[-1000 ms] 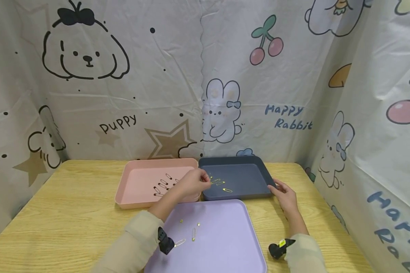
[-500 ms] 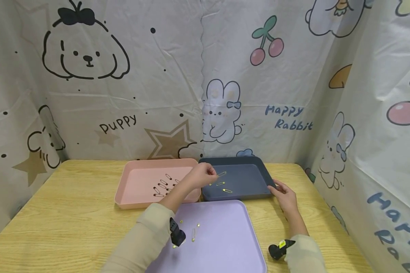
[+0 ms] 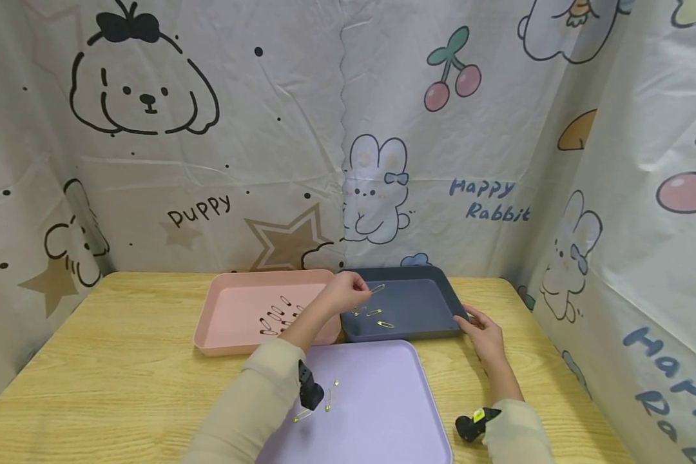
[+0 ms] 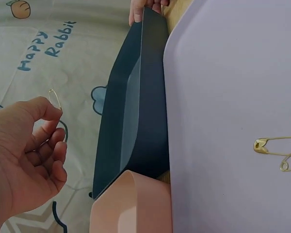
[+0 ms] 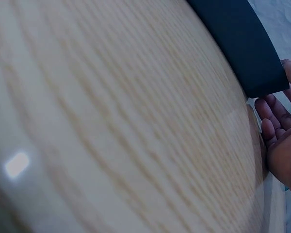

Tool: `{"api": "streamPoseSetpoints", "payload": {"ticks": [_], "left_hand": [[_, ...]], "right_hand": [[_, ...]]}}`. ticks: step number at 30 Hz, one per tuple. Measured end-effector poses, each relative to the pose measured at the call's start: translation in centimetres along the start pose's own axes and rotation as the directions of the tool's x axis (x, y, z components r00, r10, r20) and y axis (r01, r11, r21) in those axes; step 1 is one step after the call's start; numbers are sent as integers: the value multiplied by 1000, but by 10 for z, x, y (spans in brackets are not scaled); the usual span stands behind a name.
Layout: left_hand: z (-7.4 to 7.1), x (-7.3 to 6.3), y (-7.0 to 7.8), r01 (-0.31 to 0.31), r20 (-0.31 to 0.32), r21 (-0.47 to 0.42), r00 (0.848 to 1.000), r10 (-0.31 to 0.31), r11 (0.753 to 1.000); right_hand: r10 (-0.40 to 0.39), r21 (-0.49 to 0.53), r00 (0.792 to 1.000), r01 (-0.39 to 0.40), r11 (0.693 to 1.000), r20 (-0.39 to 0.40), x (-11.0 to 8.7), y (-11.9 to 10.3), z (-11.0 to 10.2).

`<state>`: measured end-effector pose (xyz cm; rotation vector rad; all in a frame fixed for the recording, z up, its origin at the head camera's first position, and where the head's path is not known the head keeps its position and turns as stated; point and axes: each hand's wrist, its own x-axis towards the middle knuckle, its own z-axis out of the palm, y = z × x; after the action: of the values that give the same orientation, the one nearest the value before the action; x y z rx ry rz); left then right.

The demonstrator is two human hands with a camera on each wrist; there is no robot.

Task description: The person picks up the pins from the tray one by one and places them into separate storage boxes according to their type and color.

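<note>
My left hand (image 3: 348, 293) reaches over the left part of the dark blue tray (image 3: 417, 298), pinching a gold safety pin (image 3: 377, 289) between thumb and forefinger. In the left wrist view that pin (image 4: 55, 99) points up from the fingertips, above the tray's rim. Several gold safety pins lie inside the dark blue tray, one (image 3: 385, 325) near its front wall. My right hand (image 3: 483, 332) grips this tray's right front corner, thumb on the rim; in the right wrist view its fingers (image 5: 276, 114) curl below the corner. More gold pins (image 3: 328, 399) lie on the lavender tray (image 3: 383, 406), partly hidden by the left wrist camera.
A pink tray (image 3: 232, 309) with several black safety pins (image 3: 275, 314) stands left of the dark blue one, side by side. The lavender tray lies in front of both on the wooden table (image 3: 122, 367). A printed curtain (image 3: 290, 148) hangs behind.
My left hand has moved right and slightly farther back, carrying the pinched safety pin farther over the dark blue tray. My right hand stays at the tray's corner.
</note>
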<state>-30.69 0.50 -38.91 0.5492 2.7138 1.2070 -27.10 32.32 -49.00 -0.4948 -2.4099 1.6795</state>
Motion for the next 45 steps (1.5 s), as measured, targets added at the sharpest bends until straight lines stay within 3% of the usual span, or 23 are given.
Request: {"api": "streamPoseSetpoints", "payload": {"ticks": [28,45], "left_hand": [[24,11,-6,16,-33,20,999,-16,1000],[45,10,-25,18,-97,-28,995,-21,999]], "right_hand": [[-2,-15,1000,3,1000,17,-5,-5,-1],[-4,-2,1000,4,1000,26,-2,-2,-1]]}}
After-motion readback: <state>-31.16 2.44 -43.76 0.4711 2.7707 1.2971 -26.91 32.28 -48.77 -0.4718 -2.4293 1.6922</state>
